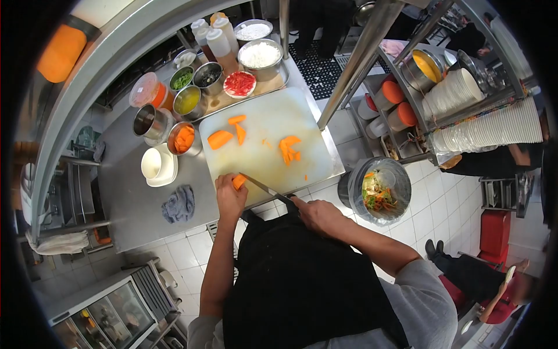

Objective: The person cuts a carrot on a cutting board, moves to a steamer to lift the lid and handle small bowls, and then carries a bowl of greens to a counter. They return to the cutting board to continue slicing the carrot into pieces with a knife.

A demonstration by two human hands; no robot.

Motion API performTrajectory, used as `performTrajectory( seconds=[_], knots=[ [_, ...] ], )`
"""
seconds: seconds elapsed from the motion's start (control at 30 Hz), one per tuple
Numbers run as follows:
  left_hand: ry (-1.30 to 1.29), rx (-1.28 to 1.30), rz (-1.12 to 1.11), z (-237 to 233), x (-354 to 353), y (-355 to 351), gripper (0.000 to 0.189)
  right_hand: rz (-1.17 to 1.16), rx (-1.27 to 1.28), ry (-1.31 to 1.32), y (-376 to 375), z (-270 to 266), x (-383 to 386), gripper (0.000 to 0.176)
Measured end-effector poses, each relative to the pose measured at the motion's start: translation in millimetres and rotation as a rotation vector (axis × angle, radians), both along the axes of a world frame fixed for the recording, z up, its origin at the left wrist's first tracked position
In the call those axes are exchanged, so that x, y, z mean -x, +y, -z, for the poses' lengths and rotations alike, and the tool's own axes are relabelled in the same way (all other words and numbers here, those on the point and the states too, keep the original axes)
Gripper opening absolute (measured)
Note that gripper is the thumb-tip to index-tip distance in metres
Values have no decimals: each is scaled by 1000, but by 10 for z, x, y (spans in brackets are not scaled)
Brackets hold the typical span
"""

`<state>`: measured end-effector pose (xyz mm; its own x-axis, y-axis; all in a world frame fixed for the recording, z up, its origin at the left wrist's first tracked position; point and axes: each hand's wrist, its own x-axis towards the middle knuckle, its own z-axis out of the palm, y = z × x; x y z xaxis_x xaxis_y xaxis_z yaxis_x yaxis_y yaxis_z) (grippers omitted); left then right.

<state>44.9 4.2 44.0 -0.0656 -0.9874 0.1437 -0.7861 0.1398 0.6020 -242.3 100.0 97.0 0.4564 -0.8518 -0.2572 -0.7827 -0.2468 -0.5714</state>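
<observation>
My left hand (230,198) grips a carrot piece (239,181) at the near edge of a white cutting board (267,116). In my right hand (318,215) is the dark handle of a knife (264,187). Its blade points up and left, the tip touching or right beside the carrot piece. Farther up the board lie a thick carrot chunk (220,139) and two thinner carrot pieces (240,134) on the left. A small pile of cut carrot (289,150) sits on the right, with tiny scraps around it.
Left of the board stand a metal cup of carrot pieces (184,138), white bowls (152,164) and a grey cloth (178,204). Behind it are squeeze bottles (220,43), a bowl of white food (260,55) and a red-topped bowl (239,84). A lined scrap bin (381,192) stands right.
</observation>
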Motion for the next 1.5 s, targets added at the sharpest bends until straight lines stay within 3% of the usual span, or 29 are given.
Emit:
performTrajectory(
  seconds=[0.27, 0.47, 0.67, 0.73, 0.87, 1.5],
  knots=[
    [23, 20, 23, 42, -22, -10, 33, -20, 2, 6, 9, 226, -24, 56],
    [-4, -18, 37, 54, -22, 5, 37, 5, -9, 16, -21, 97, -42, 57],
    [-9, -19, 36, 53, -30, 13, 39, 27, 2, -220, -31, 126, 98, 54],
    [-4, 4, 43, 44, -5, 24, 40, 245, -402, -369, -118, -282, 143, 45],
    [-26, -47, 40, 8, -20, -6, 40, 334, -674, -455, -183, -130, 246, 49],
    [-25, -34, 82, -39, -32, 4, 41, 332, -838, -624, -207, 186, 271, 48]
  ],
)
